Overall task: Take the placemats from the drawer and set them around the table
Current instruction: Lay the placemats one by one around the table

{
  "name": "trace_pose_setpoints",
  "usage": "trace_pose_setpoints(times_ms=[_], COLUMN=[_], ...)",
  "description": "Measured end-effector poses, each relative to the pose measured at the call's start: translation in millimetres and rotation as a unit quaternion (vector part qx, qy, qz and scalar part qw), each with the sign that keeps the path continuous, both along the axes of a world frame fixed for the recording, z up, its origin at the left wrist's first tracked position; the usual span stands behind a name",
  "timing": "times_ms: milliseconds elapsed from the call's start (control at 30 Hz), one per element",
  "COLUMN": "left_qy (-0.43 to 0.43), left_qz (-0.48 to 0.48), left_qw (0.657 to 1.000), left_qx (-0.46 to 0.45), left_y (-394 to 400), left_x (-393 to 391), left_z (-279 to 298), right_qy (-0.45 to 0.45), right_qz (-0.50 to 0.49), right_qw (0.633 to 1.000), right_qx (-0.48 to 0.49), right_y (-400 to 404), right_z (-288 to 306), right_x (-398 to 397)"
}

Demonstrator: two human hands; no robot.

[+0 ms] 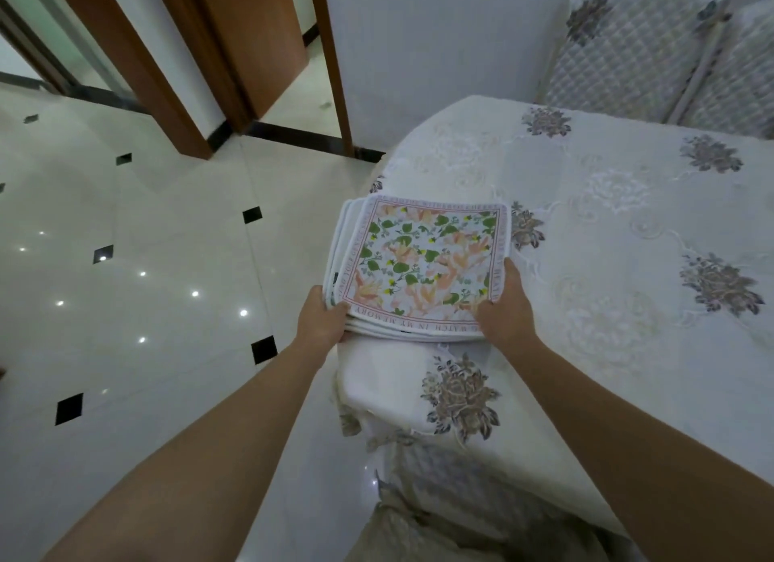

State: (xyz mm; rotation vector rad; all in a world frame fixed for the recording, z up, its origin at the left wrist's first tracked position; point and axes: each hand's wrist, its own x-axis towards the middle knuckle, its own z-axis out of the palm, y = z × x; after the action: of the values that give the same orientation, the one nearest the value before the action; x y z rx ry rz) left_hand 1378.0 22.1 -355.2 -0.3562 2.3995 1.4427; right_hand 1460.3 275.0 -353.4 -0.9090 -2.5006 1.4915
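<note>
A stack of several square placemats [423, 264], white-edged with an orange and green flower print and a red lettered border, sits at the left end of the table [620, 234], partly overhanging its edge. My left hand [322, 316] grips the stack's near left corner, thumb on top. My right hand [504, 306] holds the near right corner, thumb on the top mat and fingers along its right edge. The table wears a white embroidered cloth with grey flower motifs.
Two quilted chair backs [628, 46] stand behind the table's far side. Another covered chair [419, 490] is tucked in below the near edge. Glossy white floor tiles [138, 268] spread to the left, with brown door frames [167, 71] beyond.
</note>
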Motion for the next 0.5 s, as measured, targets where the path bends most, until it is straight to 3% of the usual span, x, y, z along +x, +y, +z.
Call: trace_pose_setpoints(times_ms=[100, 167, 233, 300, 500], left_qy=[0.005, 0.002, 0.029, 0.092, 0.196], left_qz=[-0.021, -0.058, -0.110, -0.148, -0.266], left_qw=[0.999, 0.991, 0.961, 0.931, 0.914], left_qx=[-0.042, -0.119, -0.254, -0.319, -0.236], left_y=[-8.7, -8.1, -1.9, 11.8, 81.3], left_x=[-1.9, -4.5, -5.2, -2.0, 18.5], left_z=[-8.1, -5.2, 1.0, 13.5, 56.2], right_qy=[-0.008, -0.017, -0.035, -0.050, -0.006], right_qz=[0.011, 0.015, 0.008, 0.004, 0.015], right_qw=[1.000, 1.000, 0.999, 0.998, 0.996], right_qx=[0.003, 0.005, 0.017, 0.037, 0.093], right_y=[-0.2, 4.3, 10.4, 17.0, 49.2], right_z=[-1.4, 0.9, 6.1, 14.0, 47.1], right_x=[4.3, 6.5, 10.6, 16.2, 52.4])
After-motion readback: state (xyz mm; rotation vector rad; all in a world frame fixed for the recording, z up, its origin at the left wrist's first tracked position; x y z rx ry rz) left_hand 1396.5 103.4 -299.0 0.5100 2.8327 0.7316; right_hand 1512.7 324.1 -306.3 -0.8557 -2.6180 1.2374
